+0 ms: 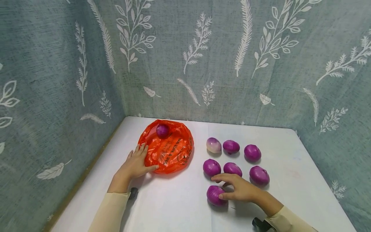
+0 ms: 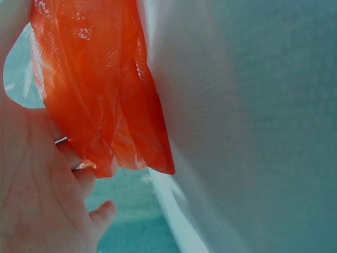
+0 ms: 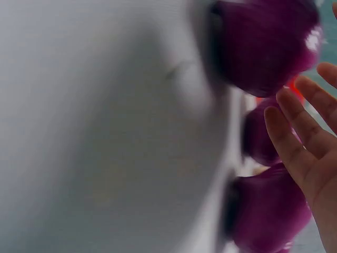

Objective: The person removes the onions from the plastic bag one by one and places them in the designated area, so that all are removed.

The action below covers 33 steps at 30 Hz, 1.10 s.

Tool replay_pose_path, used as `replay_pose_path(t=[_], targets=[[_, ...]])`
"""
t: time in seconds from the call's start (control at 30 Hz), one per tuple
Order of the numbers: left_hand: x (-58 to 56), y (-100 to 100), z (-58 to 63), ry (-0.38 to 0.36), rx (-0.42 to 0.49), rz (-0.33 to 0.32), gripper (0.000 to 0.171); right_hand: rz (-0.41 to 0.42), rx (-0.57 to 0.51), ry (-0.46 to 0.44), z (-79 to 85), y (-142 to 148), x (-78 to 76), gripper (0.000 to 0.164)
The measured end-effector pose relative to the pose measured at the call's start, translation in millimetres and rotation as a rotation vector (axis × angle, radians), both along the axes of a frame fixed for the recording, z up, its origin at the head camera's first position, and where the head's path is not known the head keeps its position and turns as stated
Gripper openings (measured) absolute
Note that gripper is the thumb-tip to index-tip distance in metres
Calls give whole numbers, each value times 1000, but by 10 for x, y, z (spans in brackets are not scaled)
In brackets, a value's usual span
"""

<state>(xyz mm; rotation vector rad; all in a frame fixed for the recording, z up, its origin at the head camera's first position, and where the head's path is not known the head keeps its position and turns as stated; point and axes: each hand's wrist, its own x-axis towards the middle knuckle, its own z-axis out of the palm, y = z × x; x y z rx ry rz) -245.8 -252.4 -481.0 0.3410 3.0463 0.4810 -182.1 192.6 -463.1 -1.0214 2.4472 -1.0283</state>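
An orange-red plastic bag [image 1: 174,151] with dark printing lies spread on the table at left, its rim raised round it. One purple onion [image 1: 162,130] sits in it near the back. My left hand [image 1: 134,164] rests against the bag's near-left rim, fingers spread; the left wrist view shows the plastic [image 2: 100,79] beside the palm. At right, my right hand [image 1: 240,188] reaches over the nearest onion [image 1: 215,195], thumb overlapping it and fingers loosely bent. In the right wrist view its fingers are apart beside an onion [image 3: 268,45], not closed round it.
Several more onions stand in loose rows beyond my right hand, among them a paler white-and-purple one [image 1: 214,145] and one at the right [image 1: 259,176]. The white table [image 1: 179,199] is bordered by a grey-green leaf-patterned cloth [image 1: 179,93] at the back and sides.
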Motion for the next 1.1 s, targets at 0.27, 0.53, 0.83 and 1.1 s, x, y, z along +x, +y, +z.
replay_pose_path(t=[0.27, 0.53, 0.83, 1.1], targets=[[33, -30, -13, -4, 5, 3, 120, 45, 33, 110, 324, -211, -293, 56], [23, -6, 4, 18, -4, 2, 119, 51, 37, 69, 532, -600, -707, 55], [28, -1, 24, 43, -15, -16, 119, 58, 7, 44, 512, -1033, -1125, 50], [80, 7, 47, 60, -28, -30, 120, -29, 88, 79, 493, -1353, -1298, 49]])
